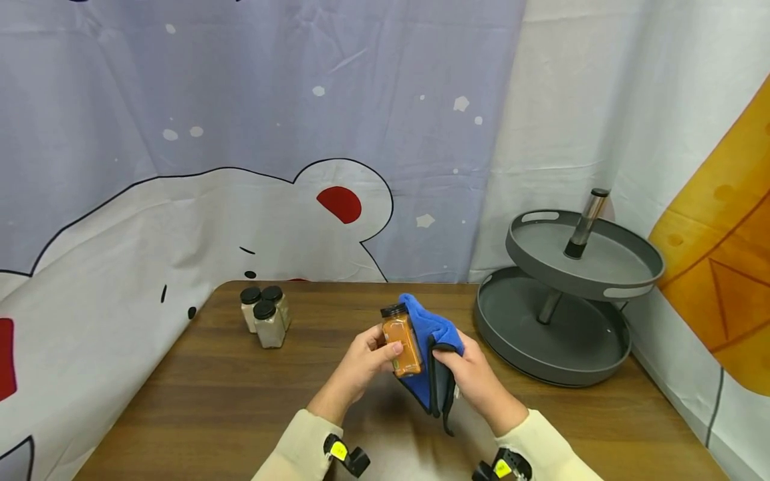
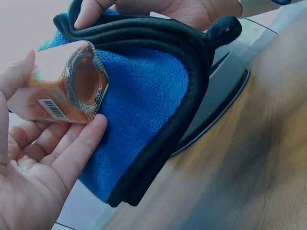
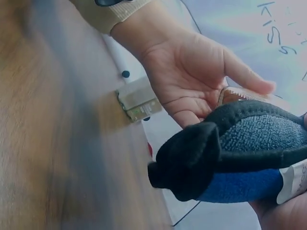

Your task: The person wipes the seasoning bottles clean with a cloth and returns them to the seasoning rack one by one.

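Fingers (image 2: 88, 138) round jar (image 1: 406, 342), tray rim (image 1: 559, 375) apart

- Head view: bright, even, diffuse light across the curtain (image 1: 433, 147).
- Pale sheen on the tabletop (image 1: 409, 434) between the forearms; soft shade beneath the upper tray (image 1: 532, 248).
- Left wrist view: cool and hazy, upper left washed out, the orange jar (image 2: 55, 100) partly bleached.
- Right wrist view: wood blurred, pale jars (image 3: 139, 100) soft, the blue cloth's (image 3: 264, 132) weave clearer.
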`<state>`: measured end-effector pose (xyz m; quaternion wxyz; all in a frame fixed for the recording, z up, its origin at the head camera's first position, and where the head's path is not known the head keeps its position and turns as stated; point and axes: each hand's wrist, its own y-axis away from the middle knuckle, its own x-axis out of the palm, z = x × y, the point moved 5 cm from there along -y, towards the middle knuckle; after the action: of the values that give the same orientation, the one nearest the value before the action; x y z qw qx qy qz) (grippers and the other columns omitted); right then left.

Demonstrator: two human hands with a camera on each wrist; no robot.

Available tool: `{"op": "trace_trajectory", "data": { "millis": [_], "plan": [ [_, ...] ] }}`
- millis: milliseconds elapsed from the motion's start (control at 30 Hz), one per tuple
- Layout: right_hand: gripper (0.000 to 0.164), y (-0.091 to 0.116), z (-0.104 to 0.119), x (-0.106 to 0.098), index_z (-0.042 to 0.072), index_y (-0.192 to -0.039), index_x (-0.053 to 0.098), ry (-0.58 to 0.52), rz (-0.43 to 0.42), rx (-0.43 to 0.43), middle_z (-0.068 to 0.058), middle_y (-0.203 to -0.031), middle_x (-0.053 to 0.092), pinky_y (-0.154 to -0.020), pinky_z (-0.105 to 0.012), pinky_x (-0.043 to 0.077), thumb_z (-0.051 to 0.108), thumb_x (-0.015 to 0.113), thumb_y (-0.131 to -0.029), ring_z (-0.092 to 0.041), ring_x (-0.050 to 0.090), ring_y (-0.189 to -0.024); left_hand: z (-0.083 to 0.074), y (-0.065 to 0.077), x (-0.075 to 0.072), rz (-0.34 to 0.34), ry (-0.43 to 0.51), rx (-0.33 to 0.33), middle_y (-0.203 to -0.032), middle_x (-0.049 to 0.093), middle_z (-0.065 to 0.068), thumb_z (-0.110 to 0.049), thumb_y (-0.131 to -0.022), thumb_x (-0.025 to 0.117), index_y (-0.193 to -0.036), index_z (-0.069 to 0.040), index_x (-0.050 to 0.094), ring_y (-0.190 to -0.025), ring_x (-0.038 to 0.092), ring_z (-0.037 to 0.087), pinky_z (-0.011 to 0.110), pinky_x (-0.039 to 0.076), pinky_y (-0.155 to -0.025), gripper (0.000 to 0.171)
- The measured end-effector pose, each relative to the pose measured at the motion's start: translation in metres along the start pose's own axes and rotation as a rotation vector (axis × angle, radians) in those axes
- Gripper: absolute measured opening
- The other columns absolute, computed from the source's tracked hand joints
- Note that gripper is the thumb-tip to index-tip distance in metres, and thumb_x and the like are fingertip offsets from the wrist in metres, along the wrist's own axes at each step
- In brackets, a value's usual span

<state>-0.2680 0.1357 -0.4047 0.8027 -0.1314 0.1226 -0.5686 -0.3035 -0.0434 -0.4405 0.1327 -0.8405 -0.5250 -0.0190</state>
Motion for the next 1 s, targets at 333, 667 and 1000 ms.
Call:
{"op": "trace_trajectory", "data": {
  "millis": [333,667,1000],
  "plan": [
    [0.049,0.001,-0.001,0.001,-0.013,-0.142,0.045,-0.025,-0.103,-0.014,-0.027,-0.136,0.055,-0.097,-0.027,0.05,-0.004,0.054,-0.095,-0.012,0.061,-0.115,0.005,-0.003,-0.008,-0.163,0.102,-0.063,-0.11,0.066,0.01,-0.013,-0.094,0.072,-0.131,0.001,0.048,-0.095,0.068,0.023,0.043,0.061,-0.074,0.047],
    [0.052,0.002,0.006,0.004,-0.006,-0.146,0.046,0.064,-0.178,-0.042,-0.025,-0.142,0.053,-0.099,-0.024,0.048,-0.005,0.055,-0.095,-0.015,0.057,-0.122,-0.004,-0.002,-0.006,-0.188,0.012,-0.07,-0.118,0.066,0.017,-0.023,-0.098,0.069,-0.134,0.006,0.057,-0.106,0.066,0.026,0.048,0.059,-0.082,0.048],
    [0.054,0.0,0.008,0.009,-0.002,-0.147,0.047,0.153,-0.22,0.002,-0.02,-0.144,0.054,-0.102,-0.025,0.044,-0.005,0.056,-0.094,-0.031,0.051,-0.13,-0.005,0.0,-0.002,-0.143,0.054,-0.084,-0.117,0.067,0.014,-0.022,-0.1,0.065,-0.132,0.008,0.057,-0.106,0.066,0.024,0.047,0.059,-0.083,0.045]
  ]
}}
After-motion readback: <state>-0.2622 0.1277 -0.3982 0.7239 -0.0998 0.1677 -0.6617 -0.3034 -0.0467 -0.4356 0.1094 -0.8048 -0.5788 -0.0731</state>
